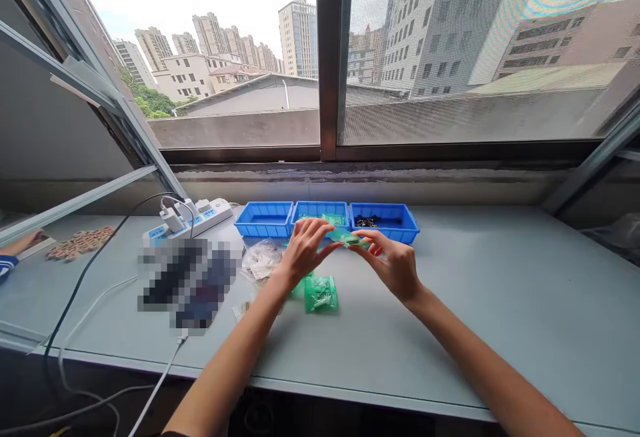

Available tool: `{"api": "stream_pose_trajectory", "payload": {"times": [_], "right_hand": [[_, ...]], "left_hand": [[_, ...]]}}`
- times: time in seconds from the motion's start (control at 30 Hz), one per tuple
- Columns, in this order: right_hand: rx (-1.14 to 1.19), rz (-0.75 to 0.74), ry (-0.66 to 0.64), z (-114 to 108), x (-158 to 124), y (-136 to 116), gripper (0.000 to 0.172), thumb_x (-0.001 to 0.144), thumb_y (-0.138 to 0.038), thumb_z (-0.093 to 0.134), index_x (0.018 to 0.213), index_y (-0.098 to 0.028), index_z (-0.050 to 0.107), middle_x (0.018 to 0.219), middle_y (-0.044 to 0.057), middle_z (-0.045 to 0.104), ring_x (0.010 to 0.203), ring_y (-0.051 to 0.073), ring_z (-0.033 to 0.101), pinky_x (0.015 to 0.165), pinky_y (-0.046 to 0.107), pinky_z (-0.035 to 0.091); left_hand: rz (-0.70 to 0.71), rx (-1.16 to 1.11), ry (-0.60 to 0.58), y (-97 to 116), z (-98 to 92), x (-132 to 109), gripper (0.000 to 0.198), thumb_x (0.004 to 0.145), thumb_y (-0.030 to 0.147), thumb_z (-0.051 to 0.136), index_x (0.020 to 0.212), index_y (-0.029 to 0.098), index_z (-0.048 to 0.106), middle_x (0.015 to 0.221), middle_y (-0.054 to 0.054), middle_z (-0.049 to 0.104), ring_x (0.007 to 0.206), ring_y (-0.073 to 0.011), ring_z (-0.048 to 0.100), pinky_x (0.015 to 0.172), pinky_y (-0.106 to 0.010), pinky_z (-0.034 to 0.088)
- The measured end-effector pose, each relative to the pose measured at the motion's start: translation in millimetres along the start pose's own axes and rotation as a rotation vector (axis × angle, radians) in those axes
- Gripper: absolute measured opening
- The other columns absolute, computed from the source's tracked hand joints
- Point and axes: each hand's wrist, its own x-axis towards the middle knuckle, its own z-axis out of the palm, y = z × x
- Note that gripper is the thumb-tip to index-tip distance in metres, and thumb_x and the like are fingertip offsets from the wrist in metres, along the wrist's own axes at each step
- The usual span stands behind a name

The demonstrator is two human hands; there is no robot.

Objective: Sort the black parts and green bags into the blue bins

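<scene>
Between my two hands a small green plastic bag (345, 237) is stretched out above the table. My left hand (306, 248) pinches its left end, and my right hand (395, 262) grips the right end. What the bag contains is too small to make out. Below them lies another green bag (321, 293) with pale slender pieces inside, partly over more green plastic. Just behind my hands stand three blue bins: the left bin (264, 230) shows a bare floor, the middle bin (295, 210) holds green bags, and the right bin (410, 227) holds small black parts.
Clear plastic bags (261, 260) lie left of my left forearm. A white power strip (217, 210) with plugs and cables, two blurred-out dark items (207, 290) and a pile of small brown pieces (80, 243) are farther left. Another person's hand (23, 243) shows at the left edge.
</scene>
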Motion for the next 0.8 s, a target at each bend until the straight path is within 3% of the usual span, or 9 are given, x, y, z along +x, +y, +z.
{"api": "stream_pose_trajectory", "payload": {"times": [0.2,0.37,0.47,0.63,0.8], "right_hand": [[-0.045,-0.084,0.021,-2.2,-0.1,0.6,0.027,0.090,-0.041,0.048,0.086,-0.023,0.068,0.069,-0.001,0.070,0.048,0.010,0.058,0.051,0.021,0.045],[-0.043,-0.188,0.098,-4.5,2.6,-2.3,0.025,0.091,-0.025,0.047,0.075,-0.023,0.066,0.079,0.000,0.072,0.064,0.010,0.065,0.054,0.019,0.046],[-0.068,-0.215,0.148,-5.3,2.2,-2.9,0.032,0.091,-0.024,0.046,0.065,-0.024,0.065,0.080,-0.001,0.071,0.059,0.009,0.063,0.051,0.019,0.046],[-0.058,-0.231,0.117,-6.9,-0.8,-0.5,0.035,0.090,-0.023,0.045,0.061,-0.026,0.066,0.083,0.001,0.070,0.059,0.009,0.062,0.053,0.021,0.049],[-0.007,-0.257,0.146,-6.3,-0.6,-0.2,0.030,0.089,-0.019,0.047,0.065,-0.025,0.065,0.090,0.001,0.070,0.067,0.011,0.065,0.054,0.020,0.050]], "left_hand": [[0.040,-0.005,0.135,1.9,-1.6,1.0,0.022,0.092,0.036,0.041,0.092,0.020,0.056,0.088,-0.003,0.063,0.085,-0.0149,0.058,0.080,-0.028,0.039],[0.144,0.066,0.265,5.4,-3.9,-0.1,0.020,0.093,0.025,0.038,0.085,0.020,0.055,0.086,-0.003,0.062,0.080,-0.0131,0.057,0.075,-0.026,0.041],[0.151,0.085,0.246,6.2,-2.6,-1.7,0.021,0.093,0.022,0.037,0.084,0.021,0.056,0.088,-0.004,0.061,0.081,-0.0135,0.057,0.074,-0.026,0.042],[0.032,0.030,0.135,5.0,2.6,-4.9,0.021,0.092,0.029,0.039,0.086,0.023,0.058,0.094,-0.005,0.060,0.081,-0.0153,0.057,0.075,-0.029,0.044],[0.037,-0.004,0.177,4.6,2.4,-5.0,0.023,0.092,0.035,0.039,0.089,0.022,0.058,0.101,-0.007,0.058,0.081,-0.0155,0.056,0.075,-0.030,0.045]]}}
